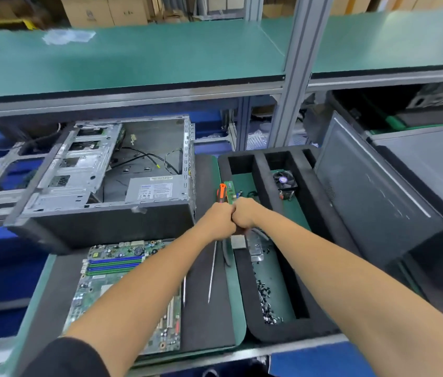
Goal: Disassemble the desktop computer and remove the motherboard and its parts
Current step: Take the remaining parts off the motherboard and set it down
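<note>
No label is legible; the sticker on the power supply point(151, 189) inside the open case point(111, 180) is blurred. Left hand point(219, 220) and right hand point(245, 214) are fisted, knuckles touching; what they hold cannot be told. The motherboard point(111, 270) lies on the desk point(231, 295) before the case. An orange-handled screwdriver point(221, 193) and foam tray point(264, 170) with cooler fan point(284, 180) lie beyond the hands.

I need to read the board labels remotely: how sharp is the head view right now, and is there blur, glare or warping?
Head view: soft with motion blur, so print on the motherboard and the power supply label is unreadable; wide-angle bending curves the shelf edge and stretches both forearms; lighting is even, with faint sheen on the side panel; the fists, left hand and right hand, hide what lies beneath them.
</note>
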Tool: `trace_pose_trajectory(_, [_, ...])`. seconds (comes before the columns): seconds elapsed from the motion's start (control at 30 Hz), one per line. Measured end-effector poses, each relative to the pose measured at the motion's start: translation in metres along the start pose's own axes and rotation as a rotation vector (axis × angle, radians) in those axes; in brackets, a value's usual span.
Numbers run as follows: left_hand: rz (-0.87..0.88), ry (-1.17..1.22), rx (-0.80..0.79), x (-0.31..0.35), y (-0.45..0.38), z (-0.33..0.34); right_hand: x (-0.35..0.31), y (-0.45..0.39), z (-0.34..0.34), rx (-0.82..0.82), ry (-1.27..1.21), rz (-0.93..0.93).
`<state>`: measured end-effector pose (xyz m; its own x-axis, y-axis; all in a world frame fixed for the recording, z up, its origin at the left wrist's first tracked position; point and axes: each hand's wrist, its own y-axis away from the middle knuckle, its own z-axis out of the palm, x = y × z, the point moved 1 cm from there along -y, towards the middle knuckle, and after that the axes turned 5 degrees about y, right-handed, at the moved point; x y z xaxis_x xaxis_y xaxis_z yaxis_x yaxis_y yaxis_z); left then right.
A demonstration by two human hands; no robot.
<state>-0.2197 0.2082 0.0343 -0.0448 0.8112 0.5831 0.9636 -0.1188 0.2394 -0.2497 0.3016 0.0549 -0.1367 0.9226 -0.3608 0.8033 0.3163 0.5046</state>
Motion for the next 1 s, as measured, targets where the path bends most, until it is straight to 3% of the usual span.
trace_pose_trajectory(0.23, [0.008, -0.030, 0.039, -0.014, 0.074, -0.001, -0.025, 0.050, 0.036, -0.112, 0.056, -0.079])
trace_pose_trajectory(0.53, [-0.195, 0.082, 0.229, -0.091, 0.167, -0.013, -0.084, 0.084, 0.092, -0.084, 0.048, -0.207])
trace_pose_trajectory(0.7, [-0.188, 0.045, 0.258, -0.126, 0.194, -0.035, -0.122, 0.090, 0.111, -0.137, 0.262, -0.206])
trace_pose_trajectory(1.0, [-0.204, 0.012, 0.213, -0.211, 0.217, -0.075, -0.164, 0.066, 0.144, -0.034, 0.296, -0.074])
